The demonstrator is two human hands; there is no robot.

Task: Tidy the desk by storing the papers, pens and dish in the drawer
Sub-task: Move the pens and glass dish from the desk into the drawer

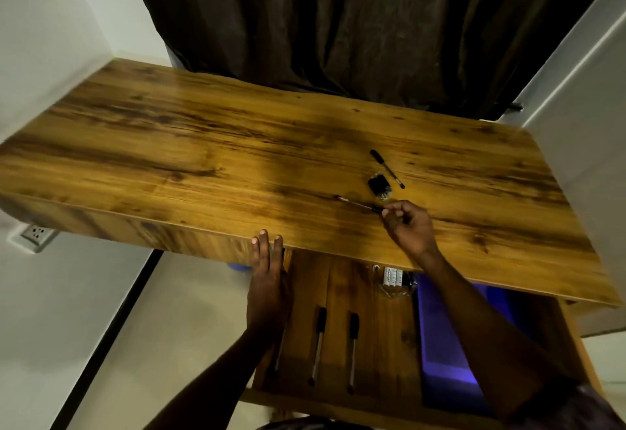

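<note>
Pinching the pen (357, 204) by its right end in the right grip (410, 226), shaft along the tabletop (203, 158) pointing left and slightly away, drawer (372, 328) open below toward the body, left grip (267, 280) flat-fingered on the front edge, farther off.

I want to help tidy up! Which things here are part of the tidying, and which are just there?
For the job: the pen the right hand pinches, the other pen on the desk, the open drawer, two pens already inside.
Just there: curtain, wall socket, small black thing (unsure).
</note>
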